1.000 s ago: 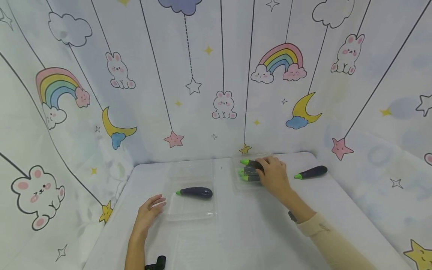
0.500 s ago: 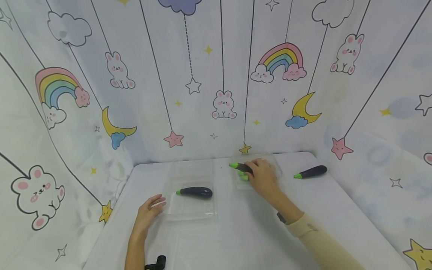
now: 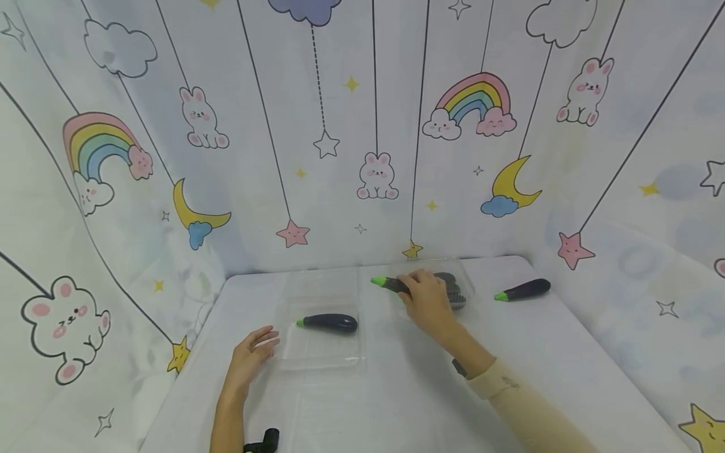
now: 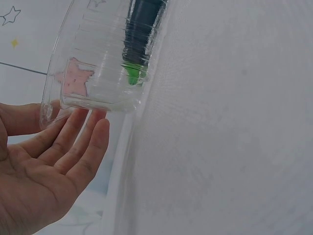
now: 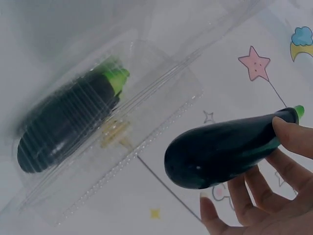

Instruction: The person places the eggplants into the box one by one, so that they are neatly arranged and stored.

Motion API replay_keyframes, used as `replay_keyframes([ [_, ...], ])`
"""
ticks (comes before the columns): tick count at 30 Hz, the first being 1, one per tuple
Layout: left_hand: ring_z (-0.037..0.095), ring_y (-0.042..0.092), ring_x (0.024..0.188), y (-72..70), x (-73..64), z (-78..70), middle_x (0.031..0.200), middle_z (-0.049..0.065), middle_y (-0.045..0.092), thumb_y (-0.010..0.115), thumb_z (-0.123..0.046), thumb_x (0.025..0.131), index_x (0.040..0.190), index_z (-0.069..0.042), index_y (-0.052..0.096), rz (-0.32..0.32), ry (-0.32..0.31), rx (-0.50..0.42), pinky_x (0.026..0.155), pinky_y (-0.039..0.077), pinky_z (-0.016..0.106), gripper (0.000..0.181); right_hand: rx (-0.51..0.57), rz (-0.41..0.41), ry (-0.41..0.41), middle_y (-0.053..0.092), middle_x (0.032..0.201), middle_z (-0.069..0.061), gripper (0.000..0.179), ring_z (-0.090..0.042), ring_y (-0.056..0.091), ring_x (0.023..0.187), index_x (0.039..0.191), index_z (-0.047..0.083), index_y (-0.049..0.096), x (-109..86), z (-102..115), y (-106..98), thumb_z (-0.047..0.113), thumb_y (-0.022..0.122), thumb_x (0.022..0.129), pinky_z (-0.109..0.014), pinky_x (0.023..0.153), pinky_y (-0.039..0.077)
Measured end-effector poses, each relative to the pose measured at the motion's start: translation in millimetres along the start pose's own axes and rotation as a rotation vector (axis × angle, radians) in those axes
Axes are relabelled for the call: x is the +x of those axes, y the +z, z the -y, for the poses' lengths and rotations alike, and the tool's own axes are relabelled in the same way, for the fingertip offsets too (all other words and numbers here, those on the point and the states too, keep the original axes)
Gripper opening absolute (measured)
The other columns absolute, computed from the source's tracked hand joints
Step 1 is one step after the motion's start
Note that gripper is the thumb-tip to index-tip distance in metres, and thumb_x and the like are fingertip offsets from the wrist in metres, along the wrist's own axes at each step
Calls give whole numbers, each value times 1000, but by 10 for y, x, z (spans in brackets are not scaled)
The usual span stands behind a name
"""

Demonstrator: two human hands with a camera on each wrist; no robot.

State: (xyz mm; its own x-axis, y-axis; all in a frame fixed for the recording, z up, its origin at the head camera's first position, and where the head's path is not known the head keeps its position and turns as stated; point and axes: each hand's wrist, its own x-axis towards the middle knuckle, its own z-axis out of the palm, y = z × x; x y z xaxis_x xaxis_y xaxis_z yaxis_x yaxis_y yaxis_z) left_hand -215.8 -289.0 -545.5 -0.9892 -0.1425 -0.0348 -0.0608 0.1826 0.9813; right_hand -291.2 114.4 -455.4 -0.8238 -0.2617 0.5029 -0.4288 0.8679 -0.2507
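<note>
My right hand (image 3: 428,304) grips a dark purple eggplant (image 5: 220,152) with a green stem end, thumb on one side and fingers on the other. It is raised over the left part of the right clear plastic box (image 5: 166,122). Inside that box lie other eggplants (image 3: 455,296), partly hidden by the hand. In the left wrist view, my left hand (image 4: 58,166) is at the near end of the left clear box (image 4: 98,104), its loosely extended fingertips at the plastic edge. One eggplant (image 3: 328,323) lies in this left box.
A further eggplant (image 3: 522,290) lies on the white table (image 3: 396,402) to the right of the right box. Behind the table hangs a white cloth (image 3: 255,145) printed with rainbows, rabbits and stars. A black object (image 3: 263,441) is by the left wrist.
My right hand has moved left with the eggplant, out of the pile in the right box, uncovering the dark ends of the others. My left hand has stayed in place.
</note>
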Motion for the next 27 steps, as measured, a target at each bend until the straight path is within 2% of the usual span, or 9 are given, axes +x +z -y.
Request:
replay_keyframes([
  [6, 39, 55, 136, 15, -16, -8, 148, 24, 55, 55, -7, 106, 153, 1, 44, -5, -3, 14, 95, 55, 17, 49, 2, 7, -17, 68, 119, -12, 36, -33, 63, 113, 130, 12, 72, 7, 133, 45, 19, 78, 95, -56, 99, 49],
  [14, 36, 56, 136, 5, -4, -25, 148, 21, 55, 53, -5, 105, 154, -2, 45, -7, -14, 11, 97, 55, 19, 49, 0, 28, -30, 68, 118, -10, 34, -31, 62, 114, 130, 14, 72, 23, 331, 135, 20, 77, 96, -57, 104, 48],
  [19, 36, 56, 136, 2, 5, -21, 148, 21, 55, 54, -6, 106, 153, -2, 46, -4, -13, 4, 101, 56, 24, 48, 8, 45, -35, 68, 118, -9, 34, -31, 62, 114, 130, 15, 72, 38, 458, 204, 20, 76, 97, -57, 107, 46],
  [27, 36, 56, 136, 6, -1, -25, 148, 21, 56, 55, -6, 105, 153, -2, 46, -15, -24, 24, 108, 54, 36, 49, -22, 31, -101, 69, 115, -6, 33, -29, 63, 109, 127, 16, 74, 51, 643, 348, 24, 78, 95, -51, 99, 50],
])
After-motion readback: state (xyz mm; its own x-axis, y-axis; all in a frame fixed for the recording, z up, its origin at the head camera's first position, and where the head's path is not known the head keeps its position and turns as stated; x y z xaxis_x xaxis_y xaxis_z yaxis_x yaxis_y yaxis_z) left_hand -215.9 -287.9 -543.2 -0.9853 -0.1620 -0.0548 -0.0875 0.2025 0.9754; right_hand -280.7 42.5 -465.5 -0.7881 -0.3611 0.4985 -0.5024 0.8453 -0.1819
